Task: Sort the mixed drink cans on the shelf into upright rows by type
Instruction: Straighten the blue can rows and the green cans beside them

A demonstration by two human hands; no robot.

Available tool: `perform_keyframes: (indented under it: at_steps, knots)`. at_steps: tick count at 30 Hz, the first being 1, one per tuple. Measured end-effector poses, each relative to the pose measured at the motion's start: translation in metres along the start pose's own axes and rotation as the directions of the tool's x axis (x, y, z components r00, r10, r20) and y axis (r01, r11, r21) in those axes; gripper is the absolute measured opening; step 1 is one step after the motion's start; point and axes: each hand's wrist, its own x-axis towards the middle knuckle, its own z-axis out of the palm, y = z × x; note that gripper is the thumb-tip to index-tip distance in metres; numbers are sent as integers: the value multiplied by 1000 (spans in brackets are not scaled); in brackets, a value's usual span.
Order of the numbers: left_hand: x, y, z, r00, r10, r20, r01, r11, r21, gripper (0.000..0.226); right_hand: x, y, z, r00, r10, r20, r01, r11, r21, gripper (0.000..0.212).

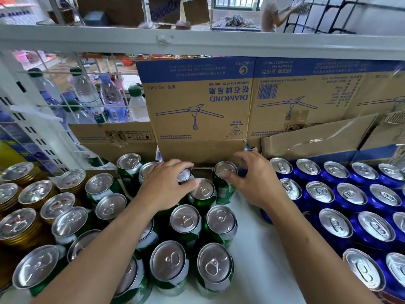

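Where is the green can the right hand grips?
Head view, centre back of the shelf: the green can, held by the right hand, sits before the Diamond fan carton, between the green rows and the blue cans.

Left hand (166, 187) mostly hides one green can (185, 174).

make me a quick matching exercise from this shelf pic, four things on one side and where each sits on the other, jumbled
Things:
1. green cans
2. blue cans
3. gold cans
4. bottles

Places:
a. back left, left of the box
b. right side
c. far left, front
d. middle

Pairs: 1-d, 2-b, 3-c, 4-a
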Motion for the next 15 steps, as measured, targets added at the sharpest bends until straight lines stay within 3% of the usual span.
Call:
perform_keyframes:
  at_steps: [2, 4, 7, 9, 15]
  knots:
    - [0, 1, 0, 1000, -2, 1, 2, 1000, 4, 55, -9, -4, -6, 1000, 13, -12, -12, 998, 60, 35]
    - [0, 1, 0, 1000, -1, -1, 1, 1000, 7, 55, -20, -8, -13, 994, 27, 110, -36, 996, 82, 31]
    - [0, 1, 0, 1000, -2, 4, 2, 1000, 0, 60, -36, -15, -15, 904, 42, 425, -38, 999, -17, 49]
    - [0, 1, 0, 1000, -5, 4, 5, 1000, 0, 65, -44, -19, -12, 849, 75, 524, -66, 997, -36, 58]
    - [-1, 4, -2, 1000, -5, 1, 5, 1000, 1, 52, -50, -22, -10, 872, 39, 488, -55, 998, 19, 45]
